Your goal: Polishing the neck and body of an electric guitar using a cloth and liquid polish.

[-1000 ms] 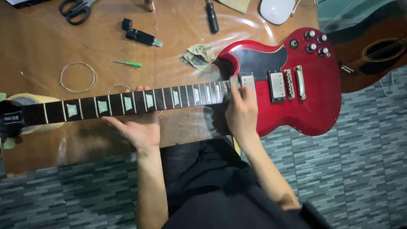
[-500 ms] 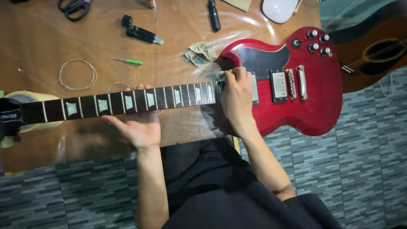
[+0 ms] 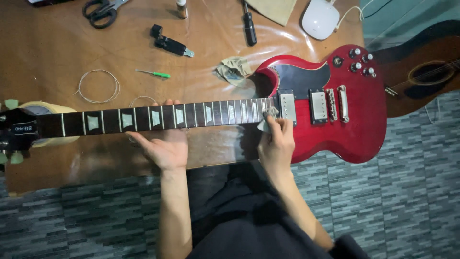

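Red guitar (image 3: 335, 115) lies flat across the table (image 3: 57, 52), body to our right, overhanging the edge, headstock (image 3: 19, 129) far left on a tape roll (image 3: 43, 109), prob. as a prop. Our left hand (image 3: 163, 146) sits palm-up under the neck (image 3: 158, 116), fingers open, cupping it from below w/ tips curling over the far edge; looks like support. Our right hand (image 3: 277, 144) is closed on a small cloth (image 3: 267, 117), pinching it vs. the last frets, just beside the neck pickup (image 3: 287, 106). Brown tabletop, glossy. Scattered beyond the neck: string coil (image 3: 98, 86), green screwdriver (image 3: 153, 73), scissors (image 3: 100, 10), crumpled rag (image 3: 234, 69). Grey tile floor; 2nd guitar (image 3: 421, 76) at right.
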